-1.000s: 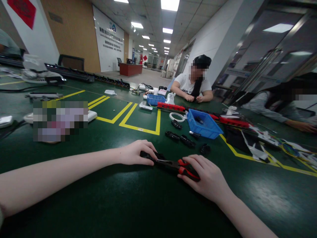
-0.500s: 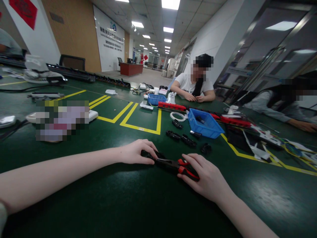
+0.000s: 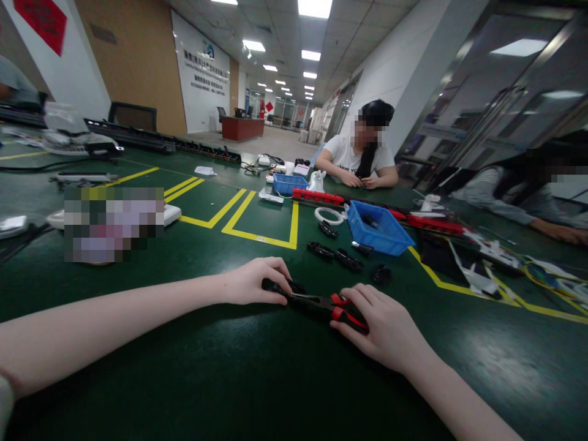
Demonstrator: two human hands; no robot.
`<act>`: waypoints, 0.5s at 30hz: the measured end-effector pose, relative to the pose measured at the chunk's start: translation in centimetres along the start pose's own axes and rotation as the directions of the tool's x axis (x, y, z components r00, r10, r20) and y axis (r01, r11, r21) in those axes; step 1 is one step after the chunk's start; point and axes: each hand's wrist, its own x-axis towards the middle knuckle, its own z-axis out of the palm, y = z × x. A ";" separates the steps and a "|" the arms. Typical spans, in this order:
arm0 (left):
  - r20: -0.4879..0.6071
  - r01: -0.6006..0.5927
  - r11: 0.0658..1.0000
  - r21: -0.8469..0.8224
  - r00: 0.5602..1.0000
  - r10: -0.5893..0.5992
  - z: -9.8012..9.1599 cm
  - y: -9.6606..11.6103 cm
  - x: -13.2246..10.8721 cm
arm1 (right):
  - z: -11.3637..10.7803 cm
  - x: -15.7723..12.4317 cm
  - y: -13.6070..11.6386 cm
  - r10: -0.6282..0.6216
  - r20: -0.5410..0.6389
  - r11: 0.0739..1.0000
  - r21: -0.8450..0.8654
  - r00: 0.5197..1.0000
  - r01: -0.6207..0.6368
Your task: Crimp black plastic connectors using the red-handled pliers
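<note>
My right hand is closed around the red and black handles of a pair of long-nose pliers. The jaws point left, and their tips meet a small black part at my left fingertips. My left hand pinches that black part between thumb and fingers; much of it is hidden by the fingers, and I cannot tell its kind. Both hands rest low over the dark green table. Several similar black parts lie just beyond the pliers.
A blue bin with a black piece inside stands beyond my right hand, beside a white tape ring. A smaller blue bin is farther back. Red strips cross the table before a seated person. Wires lie at right.
Hardly anything differs. Both hands keep the same hold, and the pliers' tips stay at the black part; the view has shifted very slightly.
</note>
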 end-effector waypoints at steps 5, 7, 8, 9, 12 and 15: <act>-0.001 0.000 1.000 -0.007 1.000 0.000 0.0 0.2 0.0 | -0.3 0.0 0.1 -0.012 0.011 0.999 -0.040 1.000 0.013; 0.004 0.004 1.000 -0.004 1.000 -0.004 0.0 0.1 0.0 | -0.4 0.1 0.1 -0.020 -0.002 0.999 -0.047 1.000 0.020; 0.004 0.008 1.000 -0.006 1.000 -0.008 0.0 0.1 0.0 | -0.5 0.1 0.0 -0.024 -0.012 0.998 -0.050 1.000 0.024; 0.004 0.012 1.000 -0.010 1.000 -0.012 0.0 0.1 0.0 | -0.5 0.1 -0.1 -0.027 -0.024 0.998 -0.052 0.999 0.026; -0.006 0.016 0.999 -0.033 1.000 -0.016 0.1 0.0 0.1 | -0.6 0.2 -0.3 -0.038 -0.069 0.998 -0.056 0.997 0.034; -0.010 0.017 0.998 -0.054 1.000 -0.018 0.1 -0.1 0.1 | -0.5 0.2 -0.4 -0.047 -0.100 0.998 -0.057 0.994 0.042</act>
